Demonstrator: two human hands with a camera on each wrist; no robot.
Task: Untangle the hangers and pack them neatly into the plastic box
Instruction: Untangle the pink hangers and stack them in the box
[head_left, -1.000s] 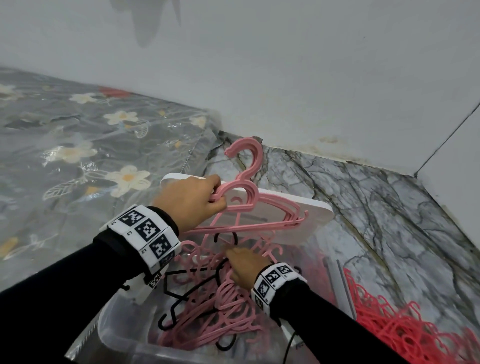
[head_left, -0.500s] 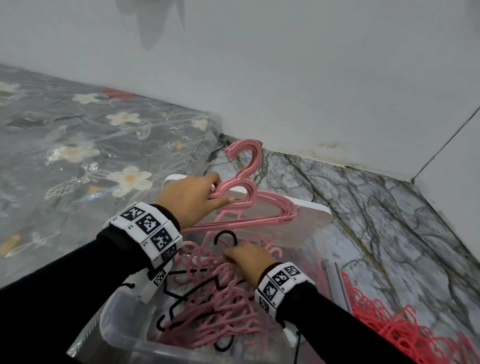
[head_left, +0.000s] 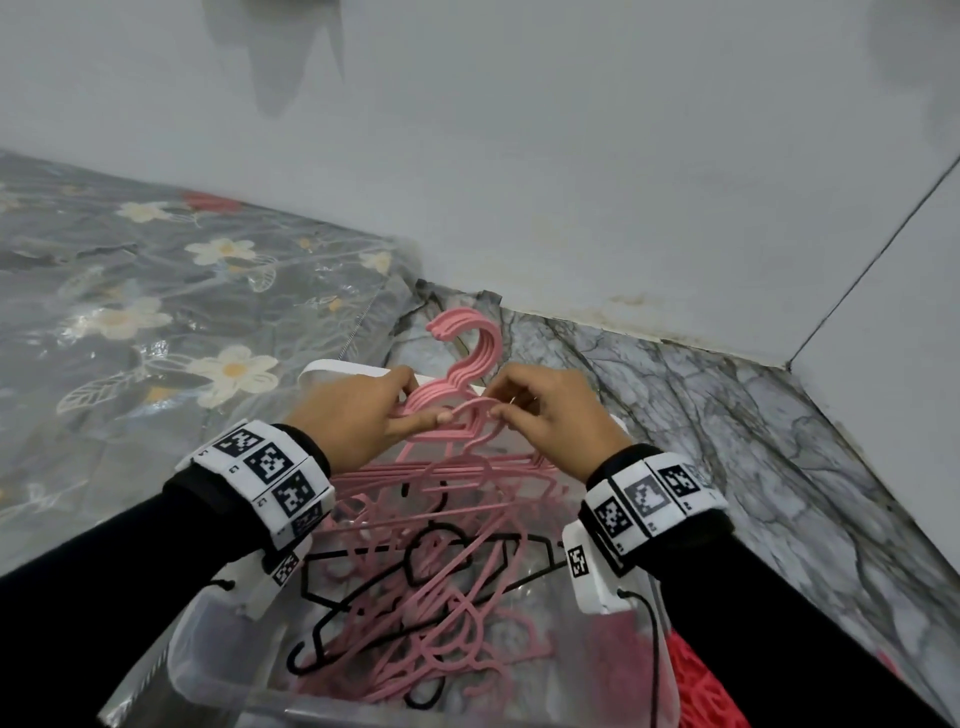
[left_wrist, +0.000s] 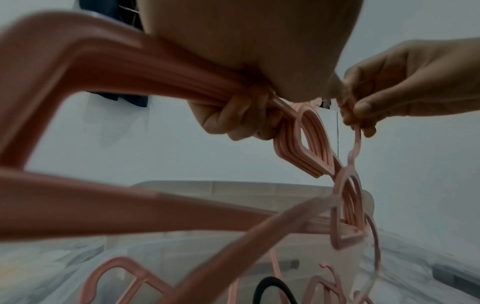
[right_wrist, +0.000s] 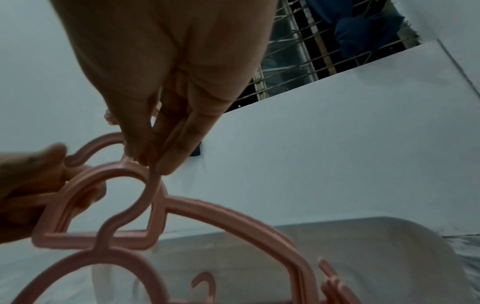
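Two hands are up over a clear plastic box that sits on a grey marble floor. The left hand has its fingers curled tight around a neat bunch of pink hangers. The hooks of that bunch stick up on the far side of the hand, all lined up together. In the left wrist view the fingers wrap round the bars of the bunch just by the necks.

The right hand is just to the right of the left hand, very near it. Its thumb and fingers pinch the hook of one more pink hanger. That hanger hangs down from the pinch, right beside the bunch and touching it. In the right wrist view the fingertips squeeze the thin top of the hook.

Down in the box lies a messy pile of pink hangers, all crossed over each other. A black hanger is mixed in with them. The white lid of the box shows at the far side, behind the hands.

On the near right of the box there is a heap of red hangers on the floor. On the left lies a grey sheet with flowers under shiny plastic
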